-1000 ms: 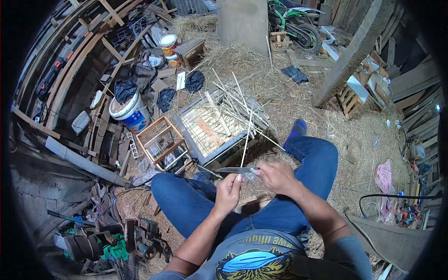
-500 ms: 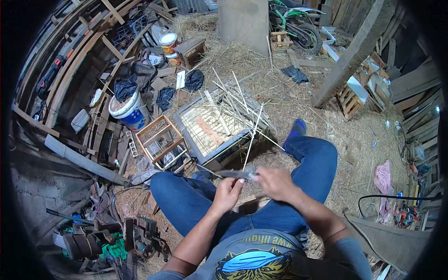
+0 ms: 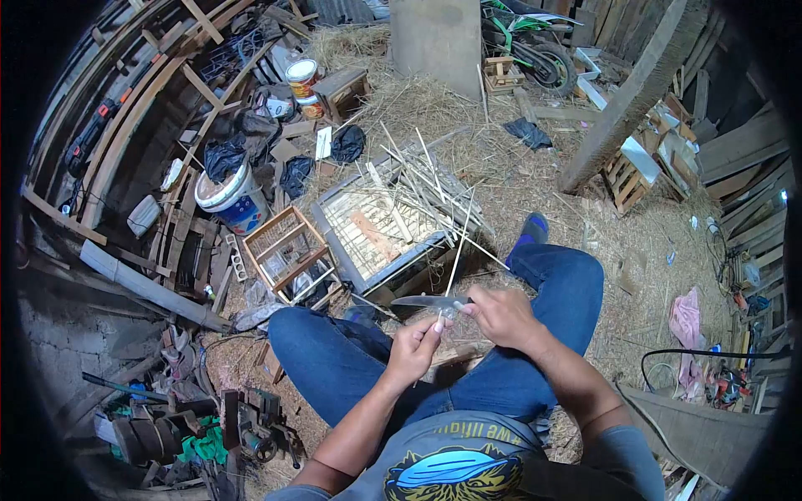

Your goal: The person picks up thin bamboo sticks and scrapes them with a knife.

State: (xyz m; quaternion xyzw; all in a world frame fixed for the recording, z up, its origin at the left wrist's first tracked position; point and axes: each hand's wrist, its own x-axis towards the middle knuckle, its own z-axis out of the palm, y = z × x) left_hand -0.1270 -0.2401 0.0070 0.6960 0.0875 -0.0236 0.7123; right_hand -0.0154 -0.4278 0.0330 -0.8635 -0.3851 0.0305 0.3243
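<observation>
My left hand (image 3: 413,351) is closed round the lower part of a thin, pale stick (image 3: 457,252), which slants up and away from me. My right hand (image 3: 505,319) grips a knife (image 3: 424,301) by its handle. Its broad blade points left and crosses the stick just above my left fingers. Whether the edge touches the stick cannot be made out. Beyond both hands stands a wood-framed wire-mesh panel (image 3: 341,245), with a bundle of similar sticks (image 3: 430,179) on its far right side.
An open wooden frame (image 3: 286,255) stands left of the panel, near a white bucket (image 3: 241,209). A slanting post (image 3: 631,100) rises at right. A motorbike (image 3: 539,54) stands at the back, and a vise (image 3: 263,430) at lower left. Straw litters the floor.
My right hand and the knife have shifted slightly up and away from me. My left hand has dropped a little, and the held stick has moved slightly right.
</observation>
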